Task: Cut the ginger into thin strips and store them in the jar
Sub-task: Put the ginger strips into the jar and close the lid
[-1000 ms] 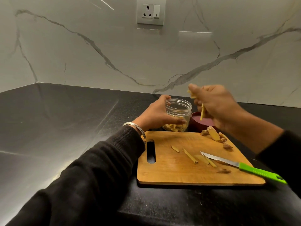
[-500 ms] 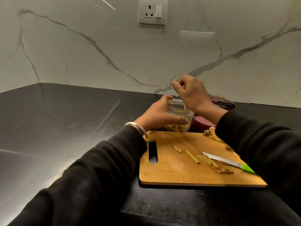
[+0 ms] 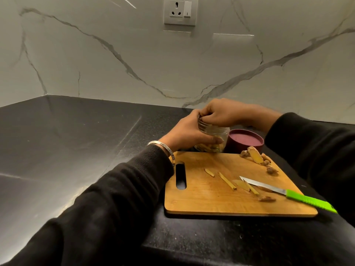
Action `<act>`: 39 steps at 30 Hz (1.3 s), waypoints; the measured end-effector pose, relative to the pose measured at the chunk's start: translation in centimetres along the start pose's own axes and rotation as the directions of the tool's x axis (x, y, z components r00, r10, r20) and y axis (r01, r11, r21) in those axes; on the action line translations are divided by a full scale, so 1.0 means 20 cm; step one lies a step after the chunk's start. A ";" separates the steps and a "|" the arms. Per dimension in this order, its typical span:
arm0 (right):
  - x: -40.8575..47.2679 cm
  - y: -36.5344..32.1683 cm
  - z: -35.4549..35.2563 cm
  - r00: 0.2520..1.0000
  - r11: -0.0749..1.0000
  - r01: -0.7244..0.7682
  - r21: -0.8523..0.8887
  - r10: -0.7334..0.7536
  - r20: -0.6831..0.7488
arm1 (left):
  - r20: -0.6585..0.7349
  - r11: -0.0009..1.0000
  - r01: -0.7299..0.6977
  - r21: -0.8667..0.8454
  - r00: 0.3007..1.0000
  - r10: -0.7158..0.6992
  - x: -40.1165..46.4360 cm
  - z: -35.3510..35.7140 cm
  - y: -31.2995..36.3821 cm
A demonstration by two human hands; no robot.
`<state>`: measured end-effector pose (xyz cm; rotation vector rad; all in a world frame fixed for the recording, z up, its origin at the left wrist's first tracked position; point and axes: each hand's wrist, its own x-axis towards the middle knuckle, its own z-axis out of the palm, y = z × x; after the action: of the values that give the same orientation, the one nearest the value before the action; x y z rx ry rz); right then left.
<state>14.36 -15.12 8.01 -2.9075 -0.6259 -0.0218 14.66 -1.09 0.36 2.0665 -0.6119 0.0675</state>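
Note:
My left hand (image 3: 185, 131) grips a clear jar (image 3: 221, 132) standing just behind the wooden cutting board (image 3: 201, 200); ginger strips lie in its bottom. My right hand (image 3: 226, 114) sits on the jar's mouth with its fingertips bunched inside, pinching a ginger strip that the fingers hide. A few cut strips (image 3: 227, 181) lie in the middle of the board. Ginger pieces (image 3: 255, 157) sit at its far right corner. A green-handled knife (image 3: 288, 194) rests on the board's right side, its handle over the edge.
A maroon lid (image 3: 245, 141) lies right of the jar, behind the board. The black counter (image 3: 76, 150) stretches to the left. The marble wall (image 3: 115, 73) with a socket (image 3: 180, 11) rises close behind.
My right hand carried the pinched strip leftward from above the lid, then dropped onto the jar's mouth. My left hand has kept its hold on the jar.

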 end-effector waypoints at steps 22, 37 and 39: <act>-0.76 0.06 0.09 0.996 0.991 -0.032 0.133 0.043 -0.079 | -0.012 0.999 0.020 0.043 1.000 -0.019 0.01 0.01 -0.01; -1.01 0.13 0.16 0.989 0.987 -0.145 0.062 0.143 0.038 | 0.004 1.000 0.023 0.007 1.000 -0.023 0.00 0.00 0.00; -1.00 0.12 0.17 0.988 0.982 -0.154 0.106 0.151 0.033 | 0.003 1.000 0.020 0.011 1.000 -0.020 0.00 0.01 0.00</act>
<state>-2.99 -24.92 3.20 -2.8447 -0.3928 0.0659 14.58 -1.24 0.32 2.0836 -0.5937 0.0561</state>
